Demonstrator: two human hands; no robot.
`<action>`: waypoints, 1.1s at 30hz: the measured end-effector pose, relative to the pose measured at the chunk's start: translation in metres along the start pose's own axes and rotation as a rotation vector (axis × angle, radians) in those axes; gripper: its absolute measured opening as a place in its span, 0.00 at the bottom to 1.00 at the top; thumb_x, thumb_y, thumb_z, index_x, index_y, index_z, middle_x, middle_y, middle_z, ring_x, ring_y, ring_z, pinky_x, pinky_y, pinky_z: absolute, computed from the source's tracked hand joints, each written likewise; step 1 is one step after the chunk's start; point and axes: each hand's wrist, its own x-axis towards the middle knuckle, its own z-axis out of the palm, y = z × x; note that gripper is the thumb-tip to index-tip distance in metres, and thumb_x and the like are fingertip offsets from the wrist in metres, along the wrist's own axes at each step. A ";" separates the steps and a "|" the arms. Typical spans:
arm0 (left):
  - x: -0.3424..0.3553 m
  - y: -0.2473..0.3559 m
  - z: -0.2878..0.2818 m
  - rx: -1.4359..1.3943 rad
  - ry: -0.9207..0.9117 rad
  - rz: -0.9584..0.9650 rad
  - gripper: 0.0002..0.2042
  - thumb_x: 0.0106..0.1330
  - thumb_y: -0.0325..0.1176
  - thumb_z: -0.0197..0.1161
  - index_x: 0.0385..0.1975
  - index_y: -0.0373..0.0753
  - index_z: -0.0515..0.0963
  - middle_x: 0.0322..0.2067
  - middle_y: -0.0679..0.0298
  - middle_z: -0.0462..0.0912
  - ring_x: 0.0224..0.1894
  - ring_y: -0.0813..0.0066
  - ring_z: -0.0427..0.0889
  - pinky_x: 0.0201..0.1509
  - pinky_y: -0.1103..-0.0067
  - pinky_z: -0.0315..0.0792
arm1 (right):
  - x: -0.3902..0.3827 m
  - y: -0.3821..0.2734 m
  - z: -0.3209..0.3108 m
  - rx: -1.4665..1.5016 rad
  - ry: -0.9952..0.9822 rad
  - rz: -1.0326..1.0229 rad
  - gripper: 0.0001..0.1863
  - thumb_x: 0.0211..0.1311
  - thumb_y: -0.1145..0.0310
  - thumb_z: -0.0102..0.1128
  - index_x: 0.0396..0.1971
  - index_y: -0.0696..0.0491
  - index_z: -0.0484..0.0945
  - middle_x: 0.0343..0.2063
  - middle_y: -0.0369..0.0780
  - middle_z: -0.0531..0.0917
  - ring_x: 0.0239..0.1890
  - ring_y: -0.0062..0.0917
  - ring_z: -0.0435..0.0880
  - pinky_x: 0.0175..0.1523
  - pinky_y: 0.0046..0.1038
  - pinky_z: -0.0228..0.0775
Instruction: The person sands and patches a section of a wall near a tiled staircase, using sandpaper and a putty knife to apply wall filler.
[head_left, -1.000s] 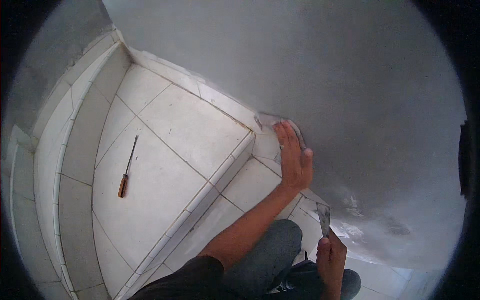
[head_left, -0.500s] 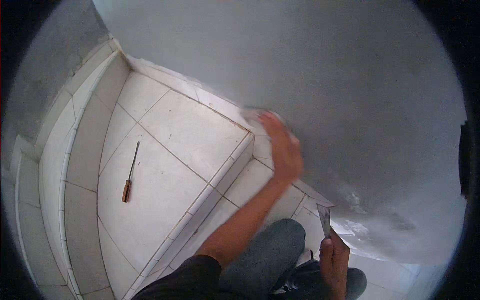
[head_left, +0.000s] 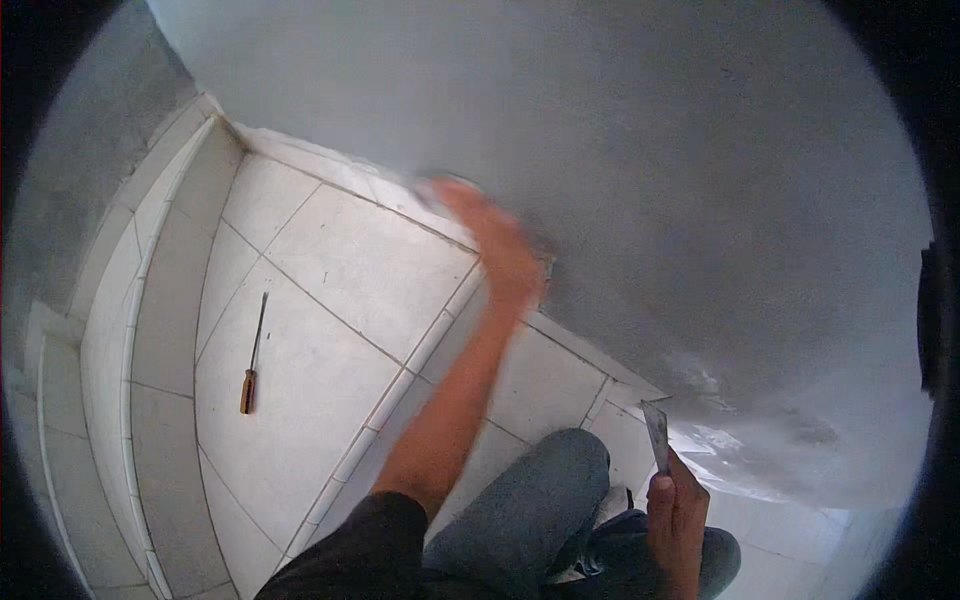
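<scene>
My left hand (head_left: 497,245) is stretched forward to the foot of the grey wall (head_left: 640,190). It is pressed along the white tile skirting (head_left: 325,163) above the step. Its fingers are blurred by motion, and something greyish shows at their tips and past the side of the hand; its kind is not clear. Low on the right, my right hand (head_left: 678,505) is closed around a putty knife (head_left: 656,432), blade pointing up beside the skirting near the wall. The knife's handle is mostly hidden in the fist.
A screwdriver (head_left: 255,362) with a brown handle lies on the white tiled step (head_left: 300,420). Further tiled steps (head_left: 160,300) curve up at the left. My bent knee (head_left: 545,490) in jeans is below. Pale patches (head_left: 710,395) mark the wall at lower right.
My left hand has slid left and farther along the skirting. My right hand keeps the putty knife almost in place. The view has shifted slightly.
</scene>
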 end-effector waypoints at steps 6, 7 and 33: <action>-0.067 0.030 0.032 0.208 -0.167 0.151 0.37 0.77 0.53 0.32 0.73 0.30 0.34 0.75 0.45 0.28 0.76 0.46 0.24 0.77 0.56 0.25 | 0.001 -0.012 0.000 0.026 -0.030 0.113 0.29 0.75 0.52 0.39 0.55 0.64 0.74 0.30 0.52 0.81 0.31 0.38 0.81 0.38 0.37 0.72; -0.039 0.021 0.023 0.309 -0.137 0.267 0.36 0.77 0.51 0.31 0.73 0.30 0.34 0.75 0.45 0.28 0.76 0.46 0.24 0.77 0.56 0.25 | 0.000 -0.011 -0.002 0.029 -0.025 0.112 0.29 0.75 0.52 0.39 0.55 0.64 0.74 0.30 0.52 0.81 0.31 0.38 0.81 0.38 0.37 0.72; 0.165 -0.055 -0.070 0.050 0.265 -0.317 0.34 0.80 0.48 0.31 0.71 0.22 0.39 0.74 0.42 0.38 0.77 0.54 0.38 0.79 0.69 0.35 | -0.010 0.001 -0.032 0.196 0.035 0.059 0.34 0.75 0.44 0.38 0.53 0.64 0.75 0.21 0.42 0.74 0.23 0.26 0.72 0.28 0.30 0.63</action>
